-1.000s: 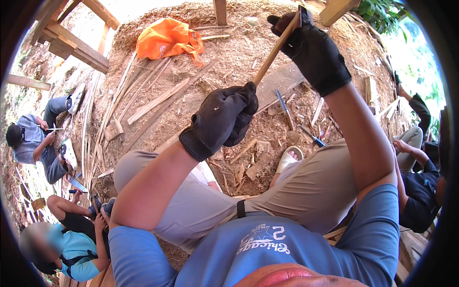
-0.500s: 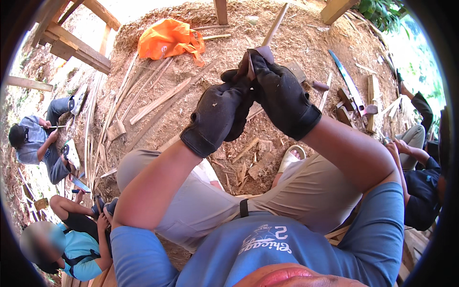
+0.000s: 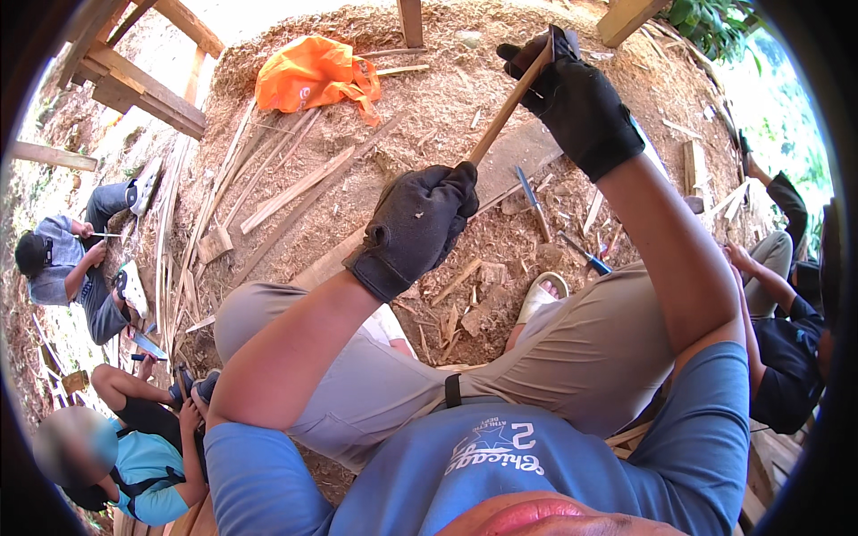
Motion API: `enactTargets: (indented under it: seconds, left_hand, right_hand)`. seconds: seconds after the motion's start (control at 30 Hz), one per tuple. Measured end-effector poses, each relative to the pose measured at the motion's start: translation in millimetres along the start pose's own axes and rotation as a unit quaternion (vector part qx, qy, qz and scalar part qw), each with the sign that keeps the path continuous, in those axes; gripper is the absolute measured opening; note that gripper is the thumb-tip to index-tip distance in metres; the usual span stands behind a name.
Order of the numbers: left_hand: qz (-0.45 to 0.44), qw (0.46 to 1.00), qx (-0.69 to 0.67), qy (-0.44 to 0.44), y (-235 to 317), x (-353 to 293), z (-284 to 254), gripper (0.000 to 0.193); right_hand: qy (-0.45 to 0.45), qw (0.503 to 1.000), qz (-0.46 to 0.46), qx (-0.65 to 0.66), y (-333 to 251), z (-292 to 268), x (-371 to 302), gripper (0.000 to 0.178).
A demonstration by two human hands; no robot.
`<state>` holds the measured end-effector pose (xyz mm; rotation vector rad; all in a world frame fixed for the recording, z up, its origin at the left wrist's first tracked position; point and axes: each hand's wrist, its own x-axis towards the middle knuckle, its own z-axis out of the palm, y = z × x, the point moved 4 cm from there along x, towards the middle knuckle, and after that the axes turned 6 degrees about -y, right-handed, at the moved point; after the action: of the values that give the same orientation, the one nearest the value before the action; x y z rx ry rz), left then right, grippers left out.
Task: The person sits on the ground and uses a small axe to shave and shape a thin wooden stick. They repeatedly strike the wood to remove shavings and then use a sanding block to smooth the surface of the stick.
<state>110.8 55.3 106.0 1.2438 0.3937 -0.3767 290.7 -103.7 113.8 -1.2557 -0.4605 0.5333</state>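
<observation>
A slim wooden stick (image 3: 505,116) slants up and away in front of me, held between my two black-gloved hands. My left hand (image 3: 418,219) is closed round its near end, above my knees. Higher up and to the right, my right hand (image 3: 585,112) wraps the far end with a folded brown sheet (image 3: 538,45) that looks like sandpaper. The fingertips there are partly hidden. Below the stick, on the ground, lie a narrow blade with a brown handle (image 3: 534,205) and a blue-handled knife (image 3: 596,264).
An orange bag (image 3: 308,76) rests on shaving-covered ground, with long wood strips (image 3: 299,188) nearby. A timber frame (image 3: 147,94) stands at far left. People sit working at left (image 3: 67,255), lower left (image 3: 156,469) and right (image 3: 786,357).
My hands were together near the stick; now my right hand has slid up and away to its far end. The left stays low, and the tools on the ground are uncovered.
</observation>
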Motion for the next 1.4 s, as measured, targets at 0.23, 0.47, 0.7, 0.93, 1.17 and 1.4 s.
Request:
enactTargets:
  seconds: [0.23,0.47,0.7,0.93,1.17,1.4]
  left_hand:
    - [0.041,0.994,-0.093,-0.027,-4,10,-6,0.021]
    - [0.064,0.994,-0.082,-0.026,6,17,-11,0.029]
    - [0.021,0.998,0.049,-0.016,7,1,-9,0.031]
    - [0.037,0.992,0.118,0.009,-1,-1,-18,0.039]
    - [0.106,0.984,0.137,0.034,4,-3,-26,0.040]
    - [0.066,0.974,0.214,0.040,-9,19,-64,0.036]
  right_hand:
    - [-0.018,0.996,0.056,0.069,25,75,-33,0.025]
    - [-0.075,0.991,0.095,0.053,31,84,-33,0.038]
    - [-0.028,0.999,0.014,0.007,0,11,4,0.030]
    - [0.060,0.996,0.051,0.029,15,10,7,0.031]
    - [-0.031,0.991,0.102,0.084,32,92,-35,0.033]
    - [-0.042,0.984,0.171,-0.018,67,76,-29,0.037]
